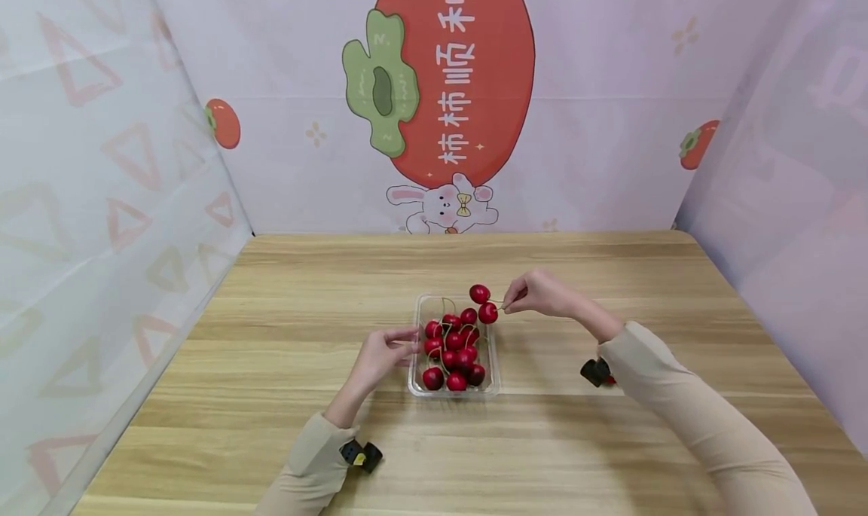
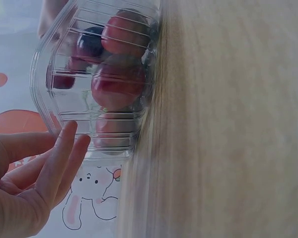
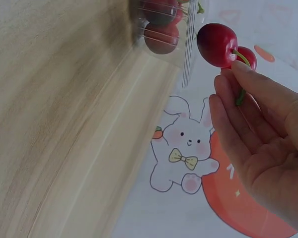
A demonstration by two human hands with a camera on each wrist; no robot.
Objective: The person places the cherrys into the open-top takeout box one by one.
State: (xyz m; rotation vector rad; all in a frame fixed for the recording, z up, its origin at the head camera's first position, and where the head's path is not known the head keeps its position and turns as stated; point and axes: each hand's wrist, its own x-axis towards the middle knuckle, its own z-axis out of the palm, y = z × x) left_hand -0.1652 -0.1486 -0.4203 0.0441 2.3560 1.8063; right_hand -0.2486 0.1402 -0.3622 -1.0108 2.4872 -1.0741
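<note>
A clear plastic box (image 1: 493,384) holds several dark red cherries (image 1: 456,381), some with green stems. Over its far right corner hangs a pair of cherries (image 1: 488,312), whose stems my right hand (image 1: 539,294) pinches between thumb and fingertips. In the right wrist view one cherry (image 3: 217,44) of the pair partly hides the other. At the left side of the box, my left hand (image 1: 380,354) touches the rim and wall with fingers nearly straight. The left wrist view shows its fingers (image 2: 57,168) against the outside of the ribbed wall.
The box stands on a wood-grain table (image 1: 285,312). Beyond the far edge hangs a white cloth backdrop (image 1: 597,162) printed with a large red fruit and a rabbit. Cloth walls flank both sides. Something small and red (image 1: 610,380) shows beside the right wrist camera.
</note>
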